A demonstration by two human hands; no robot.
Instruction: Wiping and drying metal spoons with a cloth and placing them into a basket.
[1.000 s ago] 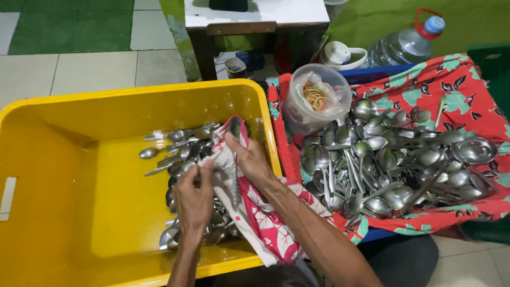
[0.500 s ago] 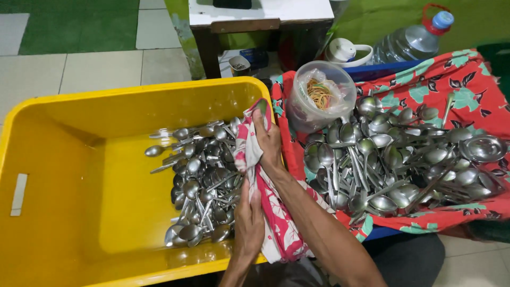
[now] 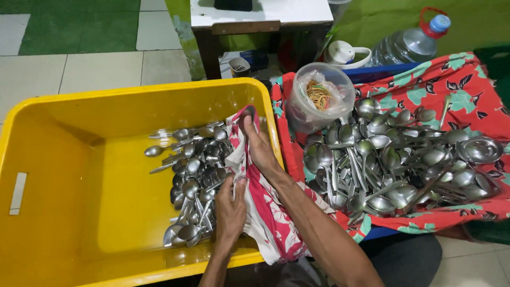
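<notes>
Since the earlier frame the left hand (image 3: 230,208) had slid down the red-and-white cloth (image 3: 260,207) draped over the yellow tub's (image 3: 64,133) near-right rim, fingers pinching it while the right hand (image 3: 260,149) pressed flat; soft and limp, it was best gathered by its folds.

Tub (image 3: 79,159): bright yellow, plain, inside and out. Spoons in tub (image 3: 194,180): silver-grey metal. Cloth (image 3: 260,202) under both hands: red and pink with white, printed. Spread (image 3: 425,85) at right: red ground, teal-green leaves, dark outlines. Spoon heap (image 3: 404,154) on it: same silver-grey. Jar (image 3: 319,103): clear plastic, tan and yellow rubber bands inside. Bottle (image 3: 411,45): clear, blue cap, red handle. Floor (image 3: 101,69): pale cream tiles; green beyond. Small table (image 3: 260,13): white top, dark brown frame.
</notes>
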